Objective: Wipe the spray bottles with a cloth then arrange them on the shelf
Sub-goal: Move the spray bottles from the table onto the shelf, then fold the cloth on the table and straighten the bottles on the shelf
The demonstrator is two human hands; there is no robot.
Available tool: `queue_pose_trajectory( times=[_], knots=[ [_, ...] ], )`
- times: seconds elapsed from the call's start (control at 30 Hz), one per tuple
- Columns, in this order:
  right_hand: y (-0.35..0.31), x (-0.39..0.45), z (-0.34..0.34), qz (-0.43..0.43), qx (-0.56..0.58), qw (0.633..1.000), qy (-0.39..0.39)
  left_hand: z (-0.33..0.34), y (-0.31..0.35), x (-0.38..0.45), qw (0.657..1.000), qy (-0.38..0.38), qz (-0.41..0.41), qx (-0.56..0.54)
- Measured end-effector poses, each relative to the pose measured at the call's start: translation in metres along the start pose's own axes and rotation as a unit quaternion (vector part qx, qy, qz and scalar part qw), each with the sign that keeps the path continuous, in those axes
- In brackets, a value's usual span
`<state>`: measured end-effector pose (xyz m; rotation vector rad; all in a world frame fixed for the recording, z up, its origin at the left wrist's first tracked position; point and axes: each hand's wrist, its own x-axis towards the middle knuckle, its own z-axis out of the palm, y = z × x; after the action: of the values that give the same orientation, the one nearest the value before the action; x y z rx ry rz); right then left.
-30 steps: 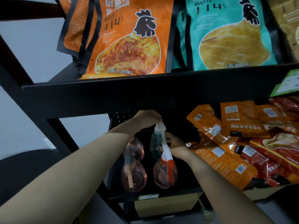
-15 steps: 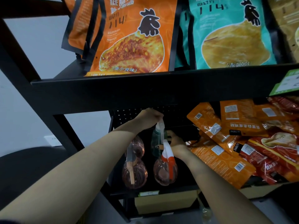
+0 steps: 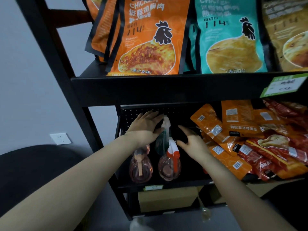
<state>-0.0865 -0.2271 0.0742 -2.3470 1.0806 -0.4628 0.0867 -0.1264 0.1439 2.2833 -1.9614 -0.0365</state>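
The low shelf (image 3: 160,185) is tight. The shelf above (image 3: 166,88) hangs close over it like a roof. Pink bottles (image 3: 140,169) stand in front on the left, with a green bottle (image 3: 160,142) behind them. A pile of orange snack bags (image 3: 221,147) fills the right side. A dark gap stays open between the bottles and the bags.

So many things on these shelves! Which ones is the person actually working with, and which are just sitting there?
Part of the job:
- green spray bottle between the open left hand and right hand
- pink spray bottles in front
- lower shelf

Just sitting there:
- snack packets
- chicken bags on the upper shelf
- wall socket
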Motion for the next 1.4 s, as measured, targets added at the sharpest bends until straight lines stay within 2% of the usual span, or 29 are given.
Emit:
queue_pose_trajectory(
  times=[0.13, 0.27, 0.43, 0.57, 0.77, 1.07, 1.17, 1.27, 1.4],
  knots=[
    [-0.016, -0.032, -0.022, -0.019, -0.075, 0.996, 0.041, -0.004, 0.003, -0.032, 0.999, -0.001, 0.025, 0.025],
    [-0.032, -0.066, -0.039, -0.082, -0.097, 0.988, 0.083, -0.016, 0.009, -0.068, 0.998, 0.033, 0.044, 0.037],
    [-0.067, -0.110, -0.038, -0.170, -0.127, 0.975, 0.073, -0.018, 0.004, -0.130, 0.996, 0.046, 0.053, 0.053],
    [-0.103, -0.133, -0.018, -0.250, -0.148, 0.956, 0.025, -0.018, -0.011, -0.185, 0.994, 0.064, 0.046, 0.078],
    [-0.162, -0.146, 0.032, -0.329, -0.126, 0.935, -0.027, -0.014, -0.051, -0.273, 0.991, 0.061, -0.046, 0.114],
    [-0.241, -0.157, 0.123, -0.427, -0.113, 0.892, -0.093, -0.007, -0.112, -0.397, 0.973, 0.037, -0.204, 0.102],
    [-0.262, -0.161, 0.156, -0.463, -0.106, 0.873, -0.109, 0.000, -0.131, -0.435, 0.961, 0.045, -0.265, 0.062],
    [-0.280, -0.166, 0.192, -0.476, -0.111, 0.855, -0.177, 0.012, -0.151, -0.471, 0.945, 0.043, -0.321, 0.049],
    [-0.299, -0.173, 0.243, -0.495, -0.129, 0.831, -0.220, 0.036, -0.180, -0.510, 0.924, 0.021, -0.381, 0.034]
  ],
)
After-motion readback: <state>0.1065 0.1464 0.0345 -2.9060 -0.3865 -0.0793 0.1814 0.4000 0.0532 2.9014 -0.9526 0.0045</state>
